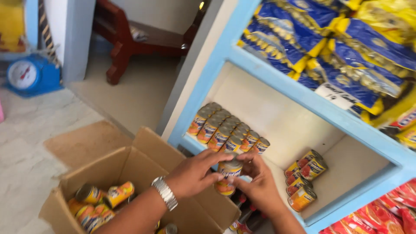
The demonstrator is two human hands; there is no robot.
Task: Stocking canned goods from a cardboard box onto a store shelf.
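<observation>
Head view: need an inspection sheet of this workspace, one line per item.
Surface: blue shelf with pale boards; pale stone floor below.
Job's things: can held in both hands at the shelf edge; rows of like cans on the shelf board behind it.
Clutter: open cardboard box with more cans lying inside; small stack of cans at the shelf's right; dark bottles on the level below.
Grippers: left hand, metal watch on its wrist, and right hand both grip the can.
Cables: nothing seen.
Surroundings: blue and yellow bags on the upper shelf; red packets lower right; blue scale; red wooden furniture.
</observation>
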